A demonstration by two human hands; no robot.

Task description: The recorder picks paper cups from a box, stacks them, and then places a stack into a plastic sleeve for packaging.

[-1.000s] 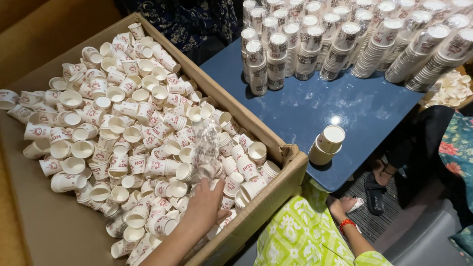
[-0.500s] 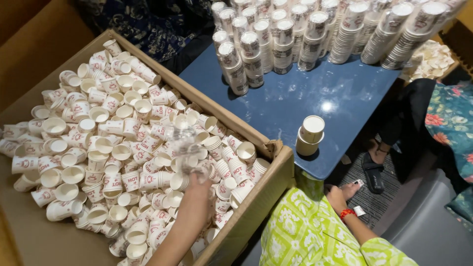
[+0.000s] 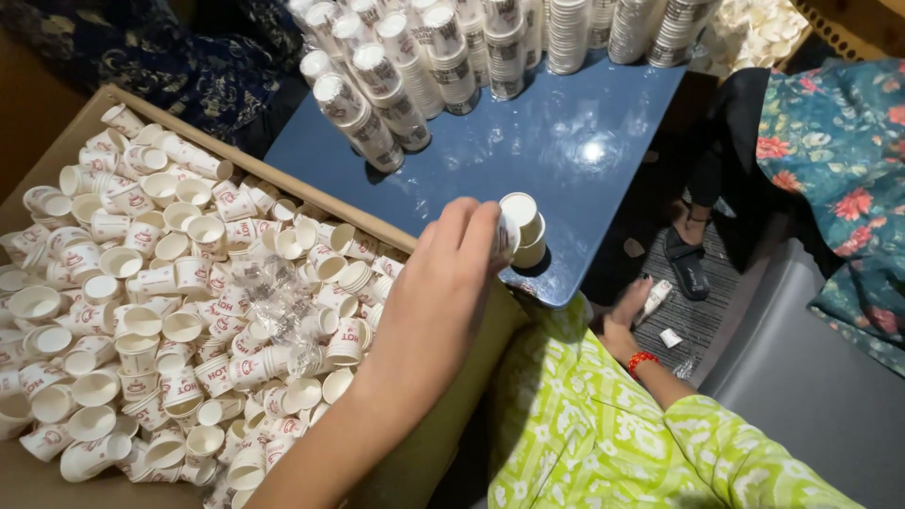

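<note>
Left hand (image 3: 443, 283) pinching cup (image 3: 507, 234) at small stack (image 3: 524, 229) near bench (image 3: 566, 179) edge; off-centre nesting could tip stack off.

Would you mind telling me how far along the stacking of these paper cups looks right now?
Done: many tall stacks of white paper cups stand on the blue table. In hand: the left hand holds a cup against the short stack of cups near the table edge; the right hand rests low. Left: the cardboard box holds a large heap of loose cups.
</note>
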